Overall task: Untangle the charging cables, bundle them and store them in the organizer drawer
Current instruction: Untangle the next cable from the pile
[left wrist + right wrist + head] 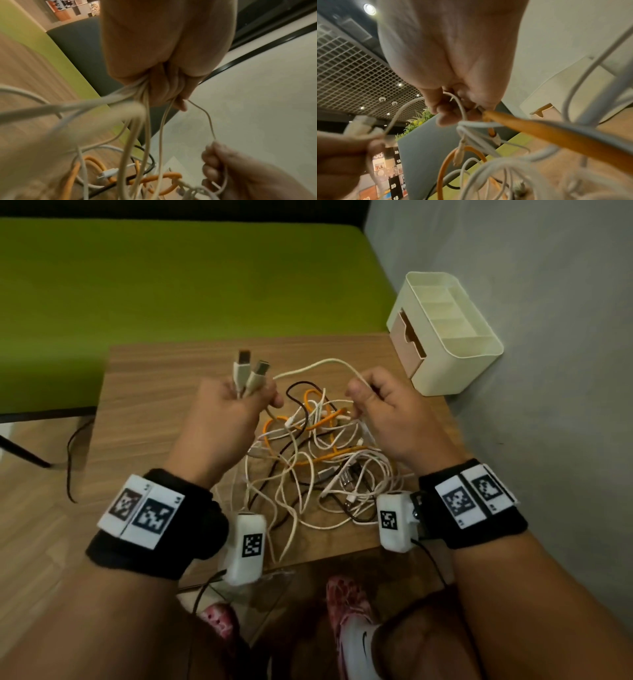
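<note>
A tangle of white, orange and black charging cables (318,460) lies on the small wooden table (144,392). My left hand (236,402) is raised over it and grips a cream cable with its two USB plugs (248,371) sticking up out of the fist; in the left wrist view several strands (145,108) hang from that fist. My right hand (373,398) pinches the same cream cable (325,364), which arcs between the hands. The right wrist view shows its fingers (448,112) curled round the thin white strand, with an orange cable (539,129) close below.
A cream desk organizer (448,333) with a tan drawer (409,340) pulled partly out stands at the table's far right corner against the grey wall. A green bench (171,278) runs behind the table. My knees and shoes are below the near edge.
</note>
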Motion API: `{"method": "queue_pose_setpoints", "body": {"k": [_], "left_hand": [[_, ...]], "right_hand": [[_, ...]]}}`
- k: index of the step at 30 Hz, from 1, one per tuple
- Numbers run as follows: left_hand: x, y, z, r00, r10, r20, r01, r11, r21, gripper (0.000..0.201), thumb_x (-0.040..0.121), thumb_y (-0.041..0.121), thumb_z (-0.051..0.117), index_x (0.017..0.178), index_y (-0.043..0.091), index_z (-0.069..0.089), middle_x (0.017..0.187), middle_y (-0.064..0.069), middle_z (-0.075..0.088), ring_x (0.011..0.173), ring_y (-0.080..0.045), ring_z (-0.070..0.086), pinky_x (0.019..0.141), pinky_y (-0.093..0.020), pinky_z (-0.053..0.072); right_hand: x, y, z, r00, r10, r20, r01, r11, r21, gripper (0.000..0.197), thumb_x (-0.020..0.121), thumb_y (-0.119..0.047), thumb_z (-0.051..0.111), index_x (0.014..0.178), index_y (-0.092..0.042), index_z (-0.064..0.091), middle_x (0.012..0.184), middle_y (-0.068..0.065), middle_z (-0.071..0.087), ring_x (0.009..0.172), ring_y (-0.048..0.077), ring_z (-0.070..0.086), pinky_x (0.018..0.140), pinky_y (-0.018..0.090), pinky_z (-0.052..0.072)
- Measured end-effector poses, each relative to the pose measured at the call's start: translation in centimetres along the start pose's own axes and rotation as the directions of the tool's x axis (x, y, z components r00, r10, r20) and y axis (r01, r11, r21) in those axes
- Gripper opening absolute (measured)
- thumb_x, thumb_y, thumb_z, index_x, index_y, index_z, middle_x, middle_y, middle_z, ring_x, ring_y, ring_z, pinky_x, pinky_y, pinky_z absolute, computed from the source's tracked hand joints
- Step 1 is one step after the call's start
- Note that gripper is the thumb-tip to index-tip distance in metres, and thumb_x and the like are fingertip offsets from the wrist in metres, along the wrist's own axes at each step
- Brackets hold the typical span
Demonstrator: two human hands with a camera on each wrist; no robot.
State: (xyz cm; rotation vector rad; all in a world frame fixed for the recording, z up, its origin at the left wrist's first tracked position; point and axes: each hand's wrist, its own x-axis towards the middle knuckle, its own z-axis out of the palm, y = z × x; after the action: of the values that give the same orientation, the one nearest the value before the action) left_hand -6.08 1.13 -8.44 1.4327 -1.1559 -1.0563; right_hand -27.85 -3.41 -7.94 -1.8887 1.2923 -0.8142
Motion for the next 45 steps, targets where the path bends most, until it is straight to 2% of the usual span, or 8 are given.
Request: {"method": "queue_pose_setpoints", "body": {"k": [6,9,12,23,32,38,43,45], "left_hand": [[-0.5,0.9,1.2,0.957,0.233,-0.172,-0.154,0.913,0.377,0.026,0.089,0.037,0.055,0.09,0.014,0.069,0.063,-0.009,0.059,0.052,-0.023,0.046,0.056,-0.048,0.042],[-1.1,1.9,2.3,0.923,0.381,-0.059,-0.305,0.815,0.492,0.026,0.091,0.031,0.054,0.112,0.026,0.068,0.074,-0.004,0.068,0.057,-0.022,0.054,0.054,-0.042,0.045],[-1.5,2.2,3.2,0.946,0.307,0.106,-0.303,0.713,0.633,0.016,0.091,0.025,0.052,0.092,0.018,0.067,0.076,-0.007,0.068,0.068,-0.029,0.059,0.059,-0.046,0.047],[-3.0,5.9,2.4,0.955,0.285,-0.081,-0.247,0.917,0.312,0.018,0.095,0.021,0.059,0.079,0.016,0.066,0.055,0.014,0.05,0.047,0.002,0.043,0.049,-0.02,0.035],[-8.9,11.8,3.3,0.914,0.144,0.379,-0.066,0.975,-0.211,0.02,0.087,0.028,0.058,0.09,0.012,0.047,0.053,0.008,0.027,0.043,-0.008,0.021,0.043,-0.021,0.019],[-12.9,14.5,4.5,0.909,0.098,0.405,0.052,0.937,-0.345,0.019,0.094,0.026,0.038,0.088,0.013,0.051,0.055,0.008,0.025,0.044,-0.008,0.018,0.042,-0.022,0.019],[-15.1,15.3,3.7,0.923,0.078,0.377,0.067,0.932,-0.357,0.022,0.098,0.028,0.036,0.09,0.013,0.05,0.059,0.005,0.025,0.049,-0.01,0.017,0.044,-0.023,0.021],[-15.8,14.9,3.5,0.937,0.076,0.342,0.05,0.936,-0.347,0.023,0.1,0.03,0.038,0.09,0.013,0.049,0.057,0.006,0.027,0.049,-0.009,0.019,0.044,-0.022,0.022]], "right_hand": [[0.0,-0.8,0.4,0.975,-0.201,-0.093,0.2,0.98,-0.018,0.014,0.101,-0.026,0.054,0.097,-0.023,0.067,0.069,-0.018,0.054,0.066,-0.005,0.049,0.059,0.011,0.036],[0.1,-0.6,1.0,0.953,-0.303,-0.022,0.295,0.941,-0.164,0.016,0.098,-0.022,0.059,0.093,-0.012,0.07,0.076,-0.017,0.049,0.071,-0.007,0.048,0.062,0.01,0.034],[-0.1,-1.0,1.2,0.935,-0.355,-0.012,0.349,0.925,-0.15,0.013,0.096,-0.017,0.06,0.084,-0.017,0.065,0.074,-0.017,0.045,0.067,-0.005,0.045,0.059,0.011,0.031],[-1.7,-4.4,-1.3,0.876,-0.417,-0.244,0.375,0.905,-0.202,0.015,0.096,-0.018,0.061,0.094,-0.006,0.071,0.08,-0.004,0.053,0.072,0.008,0.05,0.065,0.017,0.039],[-10.1,-7.5,-3.8,0.965,-0.215,-0.152,0.15,0.924,-0.352,0.016,0.094,-0.023,0.062,0.089,-0.012,0.071,0.081,-0.002,0.065,0.076,0.015,0.056,0.07,0.034,0.048],[-17.1,-10.0,-6.1,0.971,-0.093,-0.218,0.008,0.932,-0.363,0.021,0.096,-0.028,0.06,0.085,-0.012,0.07,0.078,0.001,0.066,0.073,0.018,0.061,0.07,0.04,0.053],[-20.7,-9.9,-6.1,0.914,0.373,0.158,-0.325,0.908,-0.263,0.02,0.099,-0.031,0.057,0.083,-0.021,0.062,0.066,-0.001,0.066,0.049,0.006,0.065,0.053,0.027,0.051],[-20.8,-9.6,-5.7,0.885,0.416,0.207,-0.315,0.865,-0.392,0.018,0.098,-0.035,0.057,0.099,-0.02,0.066,0.084,-0.001,0.07,0.063,0.003,0.066,0.062,0.027,0.05]]}}
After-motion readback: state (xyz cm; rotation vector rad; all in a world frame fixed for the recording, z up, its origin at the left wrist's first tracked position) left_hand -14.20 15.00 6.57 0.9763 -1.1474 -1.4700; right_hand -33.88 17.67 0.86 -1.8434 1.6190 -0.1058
